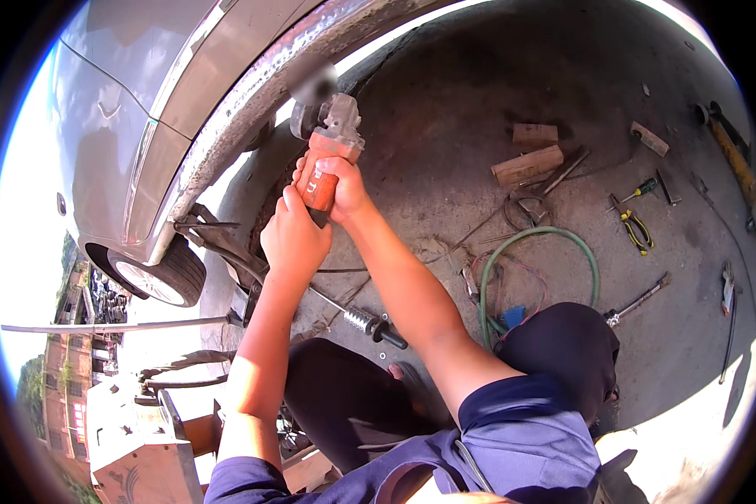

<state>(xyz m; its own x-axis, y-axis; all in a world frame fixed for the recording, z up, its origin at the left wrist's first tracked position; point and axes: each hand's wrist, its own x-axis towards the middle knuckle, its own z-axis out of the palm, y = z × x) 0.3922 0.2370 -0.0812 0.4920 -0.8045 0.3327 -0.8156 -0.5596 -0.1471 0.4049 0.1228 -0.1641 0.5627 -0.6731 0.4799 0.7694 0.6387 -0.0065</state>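
Both my hands grip an orange angle grinder (320,179) with a grey metal gear head. My left hand (296,238) is closed around the rear of its body, and my right hand (346,191) wraps the right side closer to the head. The grinder's disc end is up against the lower sill (252,101) of a grey car (126,67); blur there hides whether it touches. Rough, bare-looking metal runs along that sill.
A metal stand (206,227) is by the sill near the wheel (164,273). On the ground lie a slide hammer (365,322), a green hose (595,269), wooden blocks (527,165), yellow-black pliers (635,228) and a screwdriver (644,187). A boxy machine (147,470) stands at lower left.
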